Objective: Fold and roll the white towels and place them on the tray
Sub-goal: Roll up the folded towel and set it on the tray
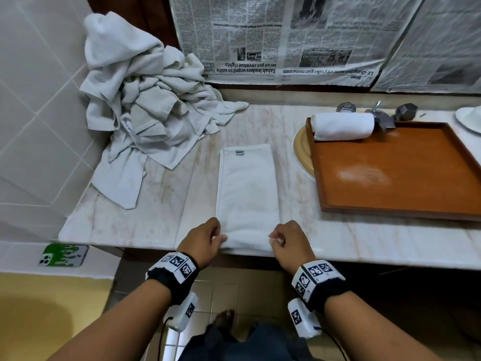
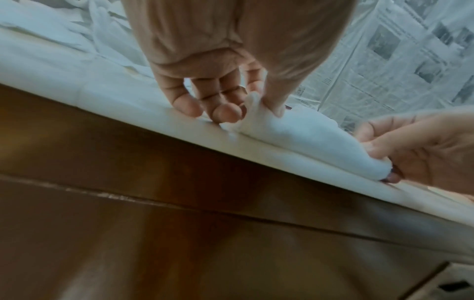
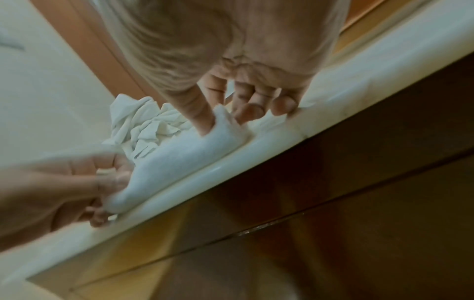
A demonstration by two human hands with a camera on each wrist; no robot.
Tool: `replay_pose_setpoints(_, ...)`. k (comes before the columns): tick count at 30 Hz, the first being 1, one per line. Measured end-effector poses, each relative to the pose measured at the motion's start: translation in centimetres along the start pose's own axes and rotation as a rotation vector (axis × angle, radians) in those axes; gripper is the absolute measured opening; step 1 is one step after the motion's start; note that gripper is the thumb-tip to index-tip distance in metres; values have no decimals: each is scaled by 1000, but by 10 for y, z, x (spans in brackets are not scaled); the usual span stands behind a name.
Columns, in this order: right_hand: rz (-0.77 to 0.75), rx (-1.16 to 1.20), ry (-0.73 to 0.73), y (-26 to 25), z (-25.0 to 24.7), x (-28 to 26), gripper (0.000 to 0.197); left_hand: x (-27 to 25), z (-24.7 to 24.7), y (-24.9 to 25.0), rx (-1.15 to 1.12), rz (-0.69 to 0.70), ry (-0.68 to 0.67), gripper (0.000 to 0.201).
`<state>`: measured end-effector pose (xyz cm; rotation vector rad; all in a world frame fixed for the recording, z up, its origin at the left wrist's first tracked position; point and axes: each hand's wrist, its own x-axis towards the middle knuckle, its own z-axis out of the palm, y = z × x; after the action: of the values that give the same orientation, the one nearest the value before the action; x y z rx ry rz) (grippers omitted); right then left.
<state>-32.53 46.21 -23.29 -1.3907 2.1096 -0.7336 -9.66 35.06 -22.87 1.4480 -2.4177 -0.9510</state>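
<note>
Found one rolled towel (image 1: 343,125) already on the tray (image 1: 406,204) at two o'clock. Saw left hand (image 1: 202,241) and right hand (image 1: 291,242) pinching the folded towel's (image 1: 247,188) near corners at six o'clock, apparently starting the roll. Left a crumpled pile (image 1: 145,110) at ten o'clock, probably still to do.

A folded white towel (image 1: 247,194) lies as a long strip on the marble counter (image 1: 135,220), its near end at 6 o'clock pinched at the left corner by the left hand (image 1: 205,239) and at the right corner by the right hand (image 1: 291,242). Toward 10 o'clock a heap of crumpled white towels (image 1: 145,100) sits against the tiled wall. At 2 o'clock a wooden tray (image 1: 395,168) holds one rolled towel (image 1: 343,126) along its far edge, and newspaper (image 1: 273,37) covers the wall at 12 o'clock.
</note>
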Motion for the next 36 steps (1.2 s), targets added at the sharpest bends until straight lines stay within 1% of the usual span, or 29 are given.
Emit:
replay_pose_setpoints(1, -73, -95, 33, 1, 3, -2, 11, 2, 0, 3, 45, -5, -5, 22)
replay_pose_setpoints(3, -279, -297, 53, 2, 10, -8, 31, 3, 3, 9, 157, 23, 6, 17)
replay_pose_setpoints(4, -357, -333, 65, 3, 12, -10, 40, 3, 5, 11, 222, 59, 20, 14)
replay_pose_setpoints(5, -394, -325, 79, 4, 12, -11, 45, 1, 7, 11, 277, 99, 38, 13)
replay_pose_setpoints(7, -439, -307, 128, 8, 12, -12, 45, -3, 10, 6, 357, 180, 67, 18)
replay_pose_setpoints(9, -479, -307, 128, 11, 11, -17, 41, -9, 10, -3, 402, 283, 93, 26)
replay_pose_setpoints(11, -498, -303, 88, 13, 9, -24, 38, -13, 9, -12, 436, 371, 76, 33)
replay_pose_setpoints(13, -494, -300, 45, 16, 5, -27, 43, -15, 10, -16, 482, 441, 61, 45)
replay_pose_setpoints(15, -478, -282, 28, 20, 1, -23, 44, -16, 11, -18, 449, 477, 89, 52)
replay_pose_setpoints(17, -427, -270, 29, 19, -2, -21, 42, -16, 13, -21, 336, 472, 129, 49)
replay_pose_setpoints(20, -343, -299, 47, 15, -3, -23, 32, -17, 11, -20, 219, 450, 161, 25)
replay_pose_setpoints(21, -312, -313, 33, 14, -4, -23, 29, -17, 11, -20, 190, 434, 165, 22)
replay_pose_setpoints(22, -283, -326, 6, 14, -4, -22, 28, -18, 11, -18, 164, 402, 156, 27)
replay_pose_setpoints(25, -200, -325, -101, 8, -6, -21, 31, -16, 12, -13, 92, 219, 80, 53)
replay_pose_setpoints(26, -185, -310, -124, 4, -7, -21, 31, -14, 11, -11, 73, 153, 54, 58)
replay_pose_setpoints(27, -163, -286, -139, 1, -9, -21, 32, -13, 10, -10, 56, 101, 30, 58)
replay_pose_setpoints(28, -137, -260, -147, -2, -11, -20, 32, -11, 9, -8, 44, 58, 10, 55)
replay_pose_setpoints(31, -69, -240, -100, -8, -15, -17, 27, -4, 5, 0, 52, -71, -49, 33)
replay_pose_setpoints(33, -16, -261, -38, -10, -12, -14, 20, 2, 3, 7, 75, -171, -82, 36)
replay_pose_setpoints(35, 69, -242, 14, -14, -9, -11, 20, 6, 0, 15, 104, -246, -102, 44)
replay_pose_setpoints(36, 101, -238, 53, -16, -8, -8, 21, 7, -1, 18, 115, -268, -107, 43)
